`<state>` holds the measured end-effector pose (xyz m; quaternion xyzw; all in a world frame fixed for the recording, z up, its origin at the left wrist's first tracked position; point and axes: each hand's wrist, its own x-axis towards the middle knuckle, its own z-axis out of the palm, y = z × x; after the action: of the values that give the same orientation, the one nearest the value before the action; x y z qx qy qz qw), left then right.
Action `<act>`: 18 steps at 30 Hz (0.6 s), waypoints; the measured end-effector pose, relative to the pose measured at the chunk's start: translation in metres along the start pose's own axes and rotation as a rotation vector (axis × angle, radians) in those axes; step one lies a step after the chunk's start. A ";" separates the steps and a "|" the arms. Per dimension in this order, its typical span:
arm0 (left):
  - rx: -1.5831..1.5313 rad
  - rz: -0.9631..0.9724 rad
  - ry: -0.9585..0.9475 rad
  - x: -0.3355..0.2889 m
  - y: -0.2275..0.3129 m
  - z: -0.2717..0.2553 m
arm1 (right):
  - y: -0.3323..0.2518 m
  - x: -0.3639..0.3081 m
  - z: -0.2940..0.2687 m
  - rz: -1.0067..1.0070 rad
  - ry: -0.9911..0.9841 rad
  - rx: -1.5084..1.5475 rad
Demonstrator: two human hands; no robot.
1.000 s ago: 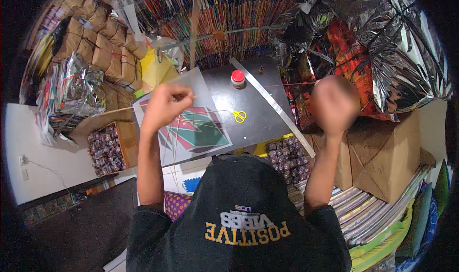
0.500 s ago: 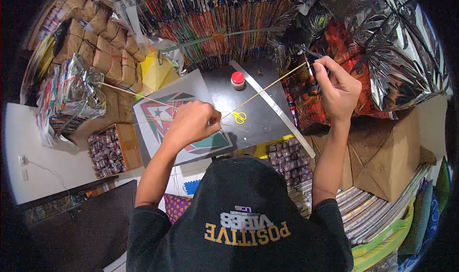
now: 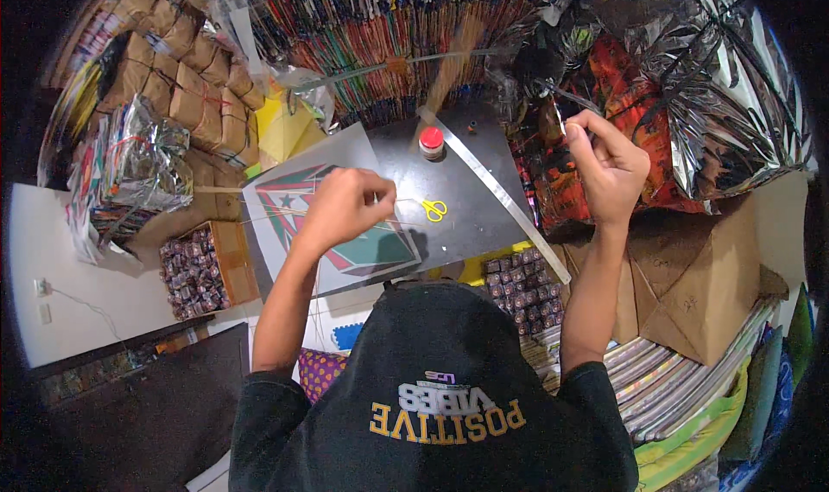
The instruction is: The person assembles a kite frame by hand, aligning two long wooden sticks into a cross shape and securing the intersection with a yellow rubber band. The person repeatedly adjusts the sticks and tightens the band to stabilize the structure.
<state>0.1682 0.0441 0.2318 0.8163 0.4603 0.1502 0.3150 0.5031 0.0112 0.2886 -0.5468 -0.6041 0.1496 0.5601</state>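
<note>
My left hand (image 3: 347,205) is above the print, fingers curled with thin tan strands (image 3: 275,205) fanning out on both sides of it. Under it lies a light sheet printed with a green, red and grey star design (image 3: 376,248). Raised over the table's right side, my right hand (image 3: 611,165) has thumb and forefinger pinched together. What sits in that pinch is too small to make out. Yellow scissors (image 3: 434,210) lie just right of my left hand. Beyond them stands a small jar with a red lid (image 3: 431,143).
A long metal ruler (image 3: 496,190) crosses the dark table (image 3: 397,159). A blurred tan streak (image 3: 453,73) shows before stacked colourful packets (image 3: 380,25) at the back. A box of small wrapped pieces (image 3: 226,267) stands left; foil-wrapped bundles (image 3: 691,103) and a cardboard box (image 3: 691,293) stand right.
The strand stretched between my hands no longer spans them; a blurred streak appears at the back. My left hand has risen slightly and its fingers have shifted. My right hand has barely moved.
</note>
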 end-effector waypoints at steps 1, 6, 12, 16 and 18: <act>-0.064 -0.017 0.033 0.001 -0.002 -0.003 | -0.001 -0.005 0.001 0.042 -0.039 0.041; -0.725 -0.170 0.343 0.005 -0.019 0.002 | 0.008 -0.030 0.019 0.157 -0.280 0.038; -1.079 -0.245 0.399 0.008 -0.005 0.008 | 0.014 -0.054 0.060 0.152 -0.371 0.032; -1.102 -0.256 0.383 0.008 0.011 0.017 | 0.002 -0.054 0.075 0.089 -0.453 -0.084; -1.114 -0.256 0.359 0.007 0.017 0.020 | -0.003 -0.056 0.079 0.093 -0.469 -0.097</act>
<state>0.1939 0.0362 0.2269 0.4282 0.4532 0.4652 0.6284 0.4223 -0.0019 0.2362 -0.5507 -0.6982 0.2689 0.3701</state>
